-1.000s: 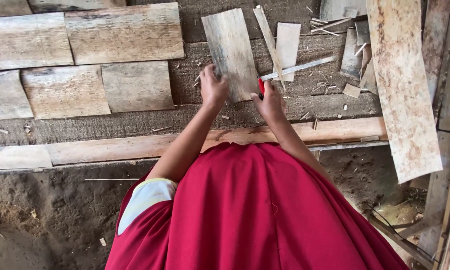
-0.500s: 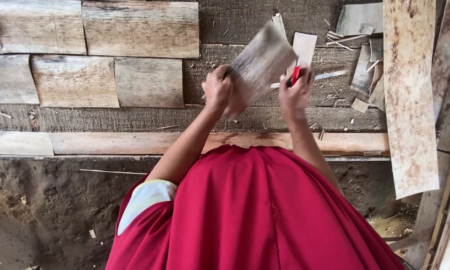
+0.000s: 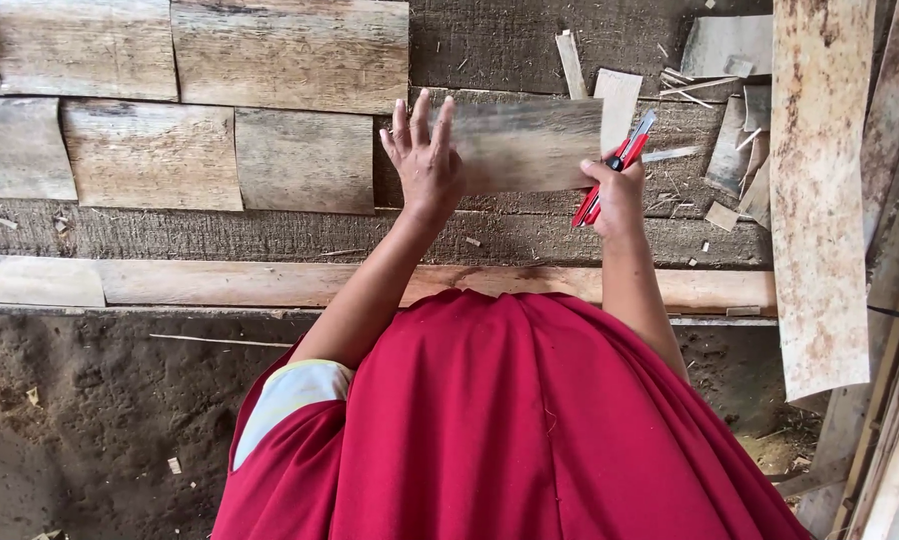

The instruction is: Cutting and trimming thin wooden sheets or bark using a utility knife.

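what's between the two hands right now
In the head view, a flat grey-brown wood sheet spans the gap: the left hand presses its left end, and the right hand, gripping a red utility knife, holds its right edge.

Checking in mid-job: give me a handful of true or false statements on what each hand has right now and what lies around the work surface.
1. The left hand rests flat, fingers spread, on one end of a thin wood sheet. True.
2. The right hand holds a blue hammer. False: it holds a red utility knife while gripping the sheet's other end.
3. Flat wood pieces lie in rows left of the hands. True.
4. The wood sheet lies under the long plank at the right. False: it is apart from it, between the hands.
5. Small offcuts lie right of the knife. True.
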